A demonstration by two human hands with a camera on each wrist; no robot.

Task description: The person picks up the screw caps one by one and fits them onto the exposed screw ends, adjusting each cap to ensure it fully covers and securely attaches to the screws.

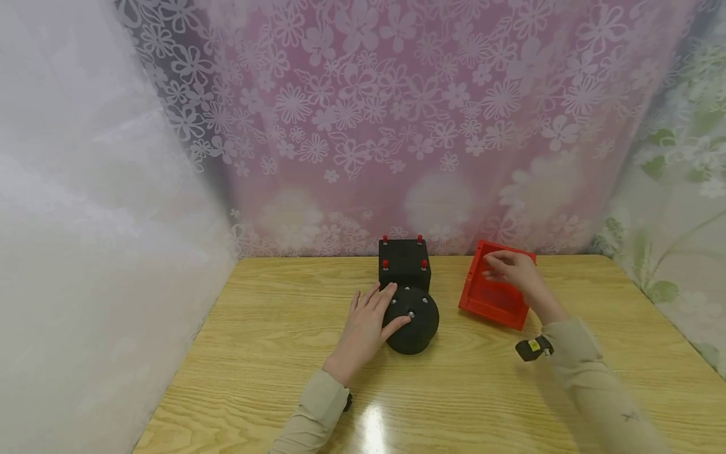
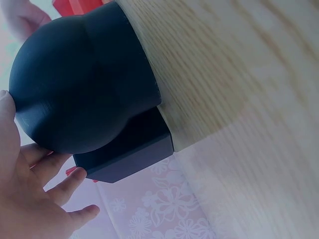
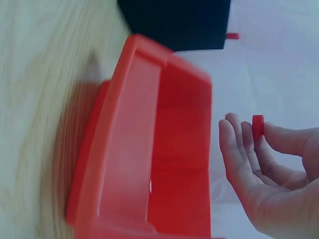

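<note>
A black dome-shaped block (image 1: 416,328) with several metal studs stands near the middle of the table. My left hand (image 1: 365,318) rests on its left side, thumb over the top, fingers mostly straight and spread; two fingertips reach towards the black box behind. In the right wrist view my right hand (image 3: 279,174) pinches a small red cap (image 3: 257,126) between thumb and fingers. That hand is above the red bin (image 1: 493,312), whose open side faces up and forward. The cap is too small to make out in the head view.
Directly behind the dome stands a black box (image 1: 404,255) with red caps on studs at its corners. The wooden table (image 1: 272,353) ends at a pink flowered curtain (image 1: 363,126), with pale curtains at both sides.
</note>
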